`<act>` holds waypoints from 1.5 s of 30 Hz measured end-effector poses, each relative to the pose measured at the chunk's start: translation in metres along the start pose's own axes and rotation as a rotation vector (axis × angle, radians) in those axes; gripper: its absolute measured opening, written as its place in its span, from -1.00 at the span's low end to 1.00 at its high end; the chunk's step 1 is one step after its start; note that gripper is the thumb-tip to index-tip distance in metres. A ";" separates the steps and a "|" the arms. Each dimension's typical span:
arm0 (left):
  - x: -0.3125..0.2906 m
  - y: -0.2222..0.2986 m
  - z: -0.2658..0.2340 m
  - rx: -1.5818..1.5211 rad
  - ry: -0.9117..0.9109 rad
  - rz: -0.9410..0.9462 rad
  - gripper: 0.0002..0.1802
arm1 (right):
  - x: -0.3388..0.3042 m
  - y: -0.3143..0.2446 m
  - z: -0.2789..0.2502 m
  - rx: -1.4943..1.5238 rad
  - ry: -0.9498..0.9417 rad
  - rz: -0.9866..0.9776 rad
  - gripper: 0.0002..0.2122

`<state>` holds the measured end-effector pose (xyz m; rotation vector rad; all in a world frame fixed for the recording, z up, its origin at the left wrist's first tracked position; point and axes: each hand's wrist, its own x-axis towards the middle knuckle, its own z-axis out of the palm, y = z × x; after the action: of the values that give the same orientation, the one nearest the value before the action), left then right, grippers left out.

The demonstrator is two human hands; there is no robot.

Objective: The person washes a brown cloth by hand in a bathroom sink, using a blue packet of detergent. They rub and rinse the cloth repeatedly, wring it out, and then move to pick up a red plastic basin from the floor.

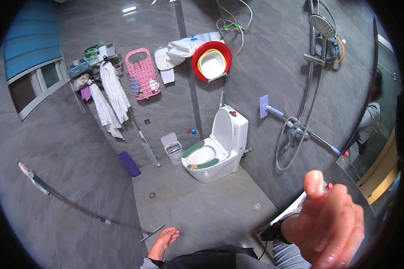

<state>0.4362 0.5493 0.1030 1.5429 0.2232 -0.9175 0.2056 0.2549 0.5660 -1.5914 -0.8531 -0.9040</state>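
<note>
My left hand hangs low in the lower middle, palm partly turned up. Its fingers are loosely bent and hold nothing. In the picture it lies just right of the foot of a long-handled floor squeegee, which leans along the left wall. Close to the camera at the lower right, my right hand is raised and looks wet. The thumb stands apart and the other fingers curl loosely, with no object visible in them. Part of a white surface and a red cap show behind this hand.
Ahead stands a white toilet, lid up, with green seat pads and a small bin beside it. A pink basket, red basin and white towels hang on the wall. Right are a shower head and lilac-headed cleaning tool.
</note>
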 end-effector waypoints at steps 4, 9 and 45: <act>0.040 0.030 0.006 0.010 0.001 -0.011 -0.72 | 0.008 0.025 -0.006 0.001 0.028 -0.044 -0.94; 0.097 0.111 0.042 0.135 -0.135 0.113 -0.70 | 0.011 0.115 -0.030 -0.205 0.191 -0.203 -0.88; 0.548 0.785 0.276 0.235 0.035 1.141 -0.38 | 0.227 0.858 -0.498 -1.363 0.113 0.570 -0.47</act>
<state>1.1741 -0.0701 0.3571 1.5582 -0.7121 0.0006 1.0023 -0.3696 0.4631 -2.6561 0.5095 -1.1794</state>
